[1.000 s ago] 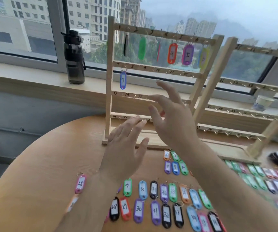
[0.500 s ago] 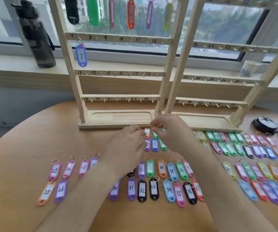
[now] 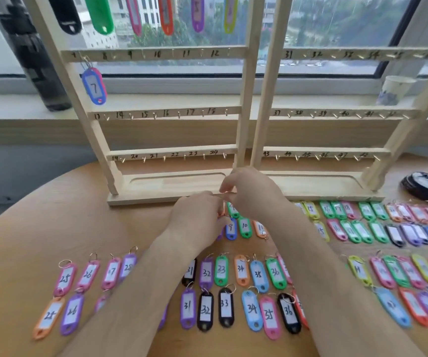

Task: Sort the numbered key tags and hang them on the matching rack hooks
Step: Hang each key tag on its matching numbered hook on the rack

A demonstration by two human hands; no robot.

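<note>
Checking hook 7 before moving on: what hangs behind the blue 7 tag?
A pink tag hangs behind the blue 7 tag, with only its upper and right edge showing. Its number is covered by the blue tag, so it cannot be read.

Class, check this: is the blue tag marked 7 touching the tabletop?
Apart. The head view shows the blue 7 tag hanging from a rack hook, with two lower rails between it and the tabletop.
</note>
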